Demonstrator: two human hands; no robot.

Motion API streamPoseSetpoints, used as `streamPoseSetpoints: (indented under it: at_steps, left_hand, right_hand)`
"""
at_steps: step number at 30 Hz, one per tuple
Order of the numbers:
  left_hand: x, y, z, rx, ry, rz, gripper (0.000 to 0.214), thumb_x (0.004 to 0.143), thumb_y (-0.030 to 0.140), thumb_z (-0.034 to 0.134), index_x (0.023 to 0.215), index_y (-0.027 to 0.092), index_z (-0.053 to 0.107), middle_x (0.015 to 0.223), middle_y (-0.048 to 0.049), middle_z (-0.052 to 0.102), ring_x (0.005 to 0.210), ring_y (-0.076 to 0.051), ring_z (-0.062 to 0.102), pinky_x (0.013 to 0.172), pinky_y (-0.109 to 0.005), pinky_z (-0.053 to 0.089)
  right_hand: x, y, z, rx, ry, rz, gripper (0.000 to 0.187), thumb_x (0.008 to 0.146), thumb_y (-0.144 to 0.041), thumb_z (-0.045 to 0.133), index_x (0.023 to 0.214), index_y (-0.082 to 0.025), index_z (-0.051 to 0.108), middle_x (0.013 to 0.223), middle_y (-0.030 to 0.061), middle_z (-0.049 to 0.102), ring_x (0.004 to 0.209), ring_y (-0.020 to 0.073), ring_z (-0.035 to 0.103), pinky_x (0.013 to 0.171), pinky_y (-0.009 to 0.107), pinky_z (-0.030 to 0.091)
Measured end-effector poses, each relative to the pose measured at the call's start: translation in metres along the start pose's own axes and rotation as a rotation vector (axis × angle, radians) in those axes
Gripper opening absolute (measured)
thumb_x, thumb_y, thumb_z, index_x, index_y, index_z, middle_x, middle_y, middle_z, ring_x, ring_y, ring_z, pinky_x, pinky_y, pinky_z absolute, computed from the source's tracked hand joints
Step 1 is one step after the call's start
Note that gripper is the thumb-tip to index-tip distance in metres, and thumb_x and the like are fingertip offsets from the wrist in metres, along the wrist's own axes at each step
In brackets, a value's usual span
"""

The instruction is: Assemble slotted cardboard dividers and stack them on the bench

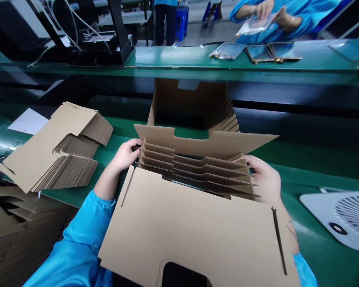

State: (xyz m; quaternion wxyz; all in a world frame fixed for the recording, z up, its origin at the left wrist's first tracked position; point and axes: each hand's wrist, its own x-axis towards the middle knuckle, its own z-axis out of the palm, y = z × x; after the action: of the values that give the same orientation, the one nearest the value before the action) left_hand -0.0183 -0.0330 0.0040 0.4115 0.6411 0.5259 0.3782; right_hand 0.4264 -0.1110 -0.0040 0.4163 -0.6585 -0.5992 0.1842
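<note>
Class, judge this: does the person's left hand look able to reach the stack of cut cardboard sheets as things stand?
Probably yes: the cardboard stack lies just beyond the left hand, with nothing visible blocking the gap. The hand would likely need to leave the dividers first.

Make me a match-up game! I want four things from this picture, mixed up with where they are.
Things:
1. grey device with a grille
2. cardboard dividers
3. stack of cardboard sheets
4. blue stool

Places:
A. left of the left hand
B. in the background, near the top
C. right of the right hand
D. between the two hands

Right pairs: 1-C, 2-D, 3-A, 4-B
</note>
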Motion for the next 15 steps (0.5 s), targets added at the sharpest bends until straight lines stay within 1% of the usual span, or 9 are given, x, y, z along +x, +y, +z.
streamPoseSetpoints:
  at_steps: [2, 4, 6, 7, 9, 12, 15]
  left_hand:
    - [0.0, -0.001, 0.004, -0.097, 0.067, -0.007, 0.029, 0.081, 0.048, 0.088, 0.088, 0.021, 0.082, 0.1, -0.0097, 0.086, 0.098, -0.028, 0.081, 0.095, -0.041, 0.068]
    - [0.001, -0.005, 0.008, -0.174, 0.176, -0.016, 0.036, 0.077, 0.054, 0.091, 0.088, 0.02, 0.081, 0.095, -0.0082, 0.085, 0.088, -0.024, 0.079, 0.088, -0.036, 0.066]
    - [0.001, -0.009, 0.01, -0.181, 0.273, -0.02, 0.041, 0.074, 0.057, 0.094, 0.087, 0.02, 0.08, 0.093, -0.0072, 0.085, 0.084, -0.022, 0.077, 0.083, -0.032, 0.064]
    - [0.001, -0.01, 0.011, -0.173, 0.3, -0.022, 0.043, 0.073, 0.058, 0.096, 0.086, 0.021, 0.081, 0.092, -0.007, 0.085, 0.083, -0.021, 0.076, 0.081, -0.031, 0.063]
    - [0.001, -0.012, 0.011, -0.167, 0.336, -0.022, 0.046, 0.071, 0.061, 0.098, 0.086, 0.021, 0.081, 0.091, -0.007, 0.084, 0.083, -0.022, 0.076, 0.08, -0.031, 0.063]
    - [0.0, -0.011, 0.012, -0.184, 0.381, -0.021, 0.051, 0.071, 0.066, 0.097, 0.088, 0.021, 0.082, 0.094, -0.0079, 0.085, 0.086, -0.023, 0.078, 0.083, -0.032, 0.066]
    - [-0.003, -0.006, 0.013, -0.172, 0.419, -0.001, 0.048, 0.074, 0.064, 0.096, 0.089, 0.021, 0.083, 0.096, -0.0081, 0.086, 0.089, -0.024, 0.079, 0.086, -0.034, 0.067]
  right_hand:
    - [0.0, -0.001, 0.0, -0.025, 0.011, -0.025, 0.025, 0.082, -0.05, 0.067, 0.084, -0.026, 0.075, 0.098, 0.0088, 0.081, 0.095, 0.0309, 0.076, 0.085, 0.042, 0.057]
    - [0.001, -0.004, 0.001, -0.035, 0.02, -0.063, 0.022, 0.082, -0.046, 0.065, 0.085, -0.026, 0.074, 0.099, 0.0103, 0.081, 0.096, 0.0317, 0.076, 0.086, 0.042, 0.057]
    - [0.001, -0.007, 0.003, -0.014, 0.014, -0.084, 0.018, 0.082, -0.041, 0.064, 0.087, -0.026, 0.072, 0.101, 0.0116, 0.082, 0.098, 0.0318, 0.075, 0.088, 0.042, 0.058]
    - [0.001, -0.008, 0.004, -0.007, 0.012, -0.089, 0.016, 0.083, -0.039, 0.063, 0.089, -0.027, 0.072, 0.101, 0.0113, 0.082, 0.098, 0.0309, 0.074, 0.088, 0.041, 0.059]
    - [0.001, -0.009, 0.006, 0.007, 0.013, -0.103, 0.015, 0.087, -0.04, 0.065, 0.089, -0.027, 0.071, 0.1, 0.0101, 0.081, 0.094, 0.0293, 0.073, 0.085, 0.04, 0.06]
    - [0.002, -0.006, 0.008, 0.05, 0.036, -0.133, 0.021, 0.093, -0.045, 0.066, 0.087, -0.026, 0.072, 0.098, 0.0085, 0.08, 0.092, 0.0277, 0.074, 0.085, 0.04, 0.061]
    - [0.003, -0.001, 0.007, 0.098, 0.063, -0.152, 0.022, 0.096, -0.045, 0.068, 0.089, -0.025, 0.076, 0.098, 0.0077, 0.081, 0.092, 0.0269, 0.076, 0.088, 0.041, 0.064]
